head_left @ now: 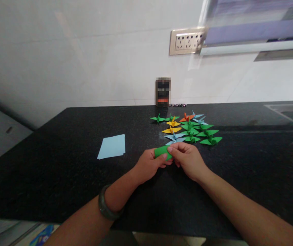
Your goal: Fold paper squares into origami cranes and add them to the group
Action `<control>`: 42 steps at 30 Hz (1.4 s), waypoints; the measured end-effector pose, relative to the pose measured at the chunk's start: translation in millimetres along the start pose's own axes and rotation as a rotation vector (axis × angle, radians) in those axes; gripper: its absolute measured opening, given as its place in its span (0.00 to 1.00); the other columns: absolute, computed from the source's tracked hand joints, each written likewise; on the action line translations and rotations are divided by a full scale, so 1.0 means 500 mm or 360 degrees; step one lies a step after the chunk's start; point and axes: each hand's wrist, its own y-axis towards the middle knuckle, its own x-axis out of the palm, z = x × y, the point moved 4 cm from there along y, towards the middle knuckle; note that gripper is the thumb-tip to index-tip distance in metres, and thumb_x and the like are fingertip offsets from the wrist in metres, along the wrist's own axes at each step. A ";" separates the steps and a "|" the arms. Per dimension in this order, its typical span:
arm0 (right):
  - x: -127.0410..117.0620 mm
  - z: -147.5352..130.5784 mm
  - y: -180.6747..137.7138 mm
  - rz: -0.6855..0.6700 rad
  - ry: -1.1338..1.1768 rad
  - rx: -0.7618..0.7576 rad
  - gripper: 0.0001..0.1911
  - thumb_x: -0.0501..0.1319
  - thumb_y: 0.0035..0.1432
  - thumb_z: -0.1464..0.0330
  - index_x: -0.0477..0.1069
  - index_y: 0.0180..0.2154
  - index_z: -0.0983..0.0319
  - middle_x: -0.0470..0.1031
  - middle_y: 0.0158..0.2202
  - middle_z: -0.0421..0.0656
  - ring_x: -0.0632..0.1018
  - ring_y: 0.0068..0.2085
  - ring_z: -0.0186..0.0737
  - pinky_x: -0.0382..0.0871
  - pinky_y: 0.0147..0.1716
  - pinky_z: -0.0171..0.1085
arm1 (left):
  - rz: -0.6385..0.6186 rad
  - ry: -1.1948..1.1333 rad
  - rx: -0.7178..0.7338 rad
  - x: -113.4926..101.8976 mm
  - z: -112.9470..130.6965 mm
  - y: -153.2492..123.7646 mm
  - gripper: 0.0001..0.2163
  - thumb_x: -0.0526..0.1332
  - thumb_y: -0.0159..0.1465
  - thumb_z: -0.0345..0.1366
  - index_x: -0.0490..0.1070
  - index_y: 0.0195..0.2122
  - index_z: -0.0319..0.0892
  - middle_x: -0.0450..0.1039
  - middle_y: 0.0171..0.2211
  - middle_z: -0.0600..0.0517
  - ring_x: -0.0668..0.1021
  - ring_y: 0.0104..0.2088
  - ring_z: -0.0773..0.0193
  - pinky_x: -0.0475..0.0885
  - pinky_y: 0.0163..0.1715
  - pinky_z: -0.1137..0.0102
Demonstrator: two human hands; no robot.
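Both my hands meet over the middle of the black stone counter (pixel 59 164). My left hand (pixel 148 165) and my right hand (pixel 188 159) are closed on a folded piece of green paper (pixel 162 151), pinching it from either side just above the counter. Directly behind the hands lies a cluster of several folded paper cranes (pixel 189 130) in green, yellow, light blue and orange. A dark bangle (pixel 106 206) sits on my left wrist.
A small stack of light blue paper sheets (pixel 112 146) lies to the left of my hands. A small dark box (pixel 163 91) stands against the white wall at the back. A wall socket plate (pixel 186 41) is above it. The counter's front edge runs below my forearms.
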 end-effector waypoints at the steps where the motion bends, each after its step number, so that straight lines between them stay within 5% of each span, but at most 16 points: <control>1: -0.001 -0.002 0.000 0.0000 -0.0042 -0.0014 0.14 0.62 0.45 0.59 0.68 0.24 0.64 0.64 0.15 0.35 0.59 0.15 0.25 0.51 0.13 0.29 | 0.0084 0.0118 0.0072 -0.006 0.004 0.000 0.17 0.59 0.55 0.45 0.73 0.35 0.35 0.75 0.29 0.48 0.75 0.30 0.64 0.68 0.30 0.71; 4: -0.004 -0.006 0.001 -0.0021 -0.0211 -0.0105 0.12 0.61 0.46 0.60 0.69 0.23 0.64 0.62 0.15 0.34 0.59 0.16 0.26 0.52 0.15 0.30 | 0.0319 0.0451 0.0260 -0.026 0.018 -0.003 0.15 0.58 0.56 0.44 0.75 0.32 0.36 0.74 0.26 0.50 0.73 0.27 0.66 0.66 0.27 0.73; 8: -0.007 -0.006 0.003 -0.0017 -0.0455 -0.0290 0.09 0.60 0.48 0.64 0.71 0.24 0.64 0.67 0.19 0.38 0.66 0.22 0.31 0.60 0.22 0.32 | 0.0308 0.0618 0.0324 -0.033 0.027 -0.003 0.12 0.59 0.55 0.41 0.75 0.28 0.38 0.74 0.24 0.52 0.72 0.26 0.66 0.65 0.26 0.73; 13: -0.011 -0.001 0.004 0.0042 -0.0524 -0.0476 0.10 0.61 0.49 0.63 0.67 0.32 0.62 0.63 0.23 0.36 0.64 0.23 0.31 0.60 0.22 0.32 | 0.0358 0.0295 0.0209 -0.041 0.025 -0.002 0.10 0.62 0.53 0.40 0.76 0.26 0.37 0.74 0.23 0.52 0.71 0.24 0.68 0.65 0.25 0.74; 19: 0.002 -0.014 -0.006 -0.0188 -0.0765 -0.0765 0.05 0.63 0.48 0.67 0.69 0.25 0.61 0.65 0.30 0.41 0.68 0.32 0.35 0.64 0.31 0.35 | 0.0394 0.0109 0.0164 -0.048 0.023 -0.002 0.09 0.63 0.52 0.38 0.76 0.26 0.35 0.74 0.22 0.52 0.70 0.23 0.69 0.64 0.26 0.74; 22: 0.011 -0.014 -0.008 -0.0281 -0.0735 -0.0717 0.06 0.62 0.50 0.67 0.70 0.25 0.61 0.66 0.30 0.41 0.69 0.33 0.35 0.65 0.33 0.35 | 0.0456 0.0068 0.0174 -0.051 0.022 -0.001 0.09 0.64 0.51 0.38 0.76 0.26 0.36 0.74 0.23 0.51 0.71 0.24 0.68 0.65 0.26 0.73; 26: 0.014 -0.007 -0.006 -0.0152 -0.0638 -0.0607 0.13 0.58 0.52 0.66 0.65 0.18 0.62 0.66 0.25 0.40 0.69 0.30 0.34 0.65 0.31 0.35 | 0.0500 0.0089 0.0193 -0.049 0.018 0.000 0.10 0.63 0.51 0.39 0.76 0.26 0.36 0.74 0.23 0.51 0.72 0.23 0.68 0.65 0.25 0.73; 29: 0.010 0.013 -0.001 -0.0008 -0.0391 -0.0264 0.10 0.60 0.49 0.63 0.63 0.24 0.61 0.64 0.21 0.36 0.68 0.23 0.32 0.63 0.21 0.32 | 0.0486 0.0207 0.0229 -0.046 0.019 0.000 0.10 0.62 0.52 0.39 0.76 0.25 0.36 0.74 0.22 0.51 0.71 0.23 0.68 0.65 0.24 0.73; 33: 0.016 0.025 -0.002 -0.0097 -0.0242 0.0099 0.11 0.58 0.49 0.60 0.63 0.28 0.61 0.62 0.17 0.33 0.65 0.17 0.29 0.61 0.15 0.30 | 0.0441 0.0373 0.0277 -0.043 0.023 -0.002 0.10 0.61 0.53 0.38 0.76 0.25 0.36 0.74 0.22 0.51 0.71 0.23 0.68 0.65 0.24 0.74; 42: 0.017 0.012 -0.012 -0.0332 -0.0606 -0.0039 0.11 0.55 0.52 0.66 0.63 0.20 0.63 0.61 0.13 0.34 0.63 0.16 0.27 0.56 0.17 0.29 | 0.0213 0.0491 0.0207 -0.036 0.020 0.002 0.12 0.59 0.54 0.41 0.72 0.25 0.36 0.69 0.19 0.54 0.67 0.21 0.70 0.62 0.21 0.75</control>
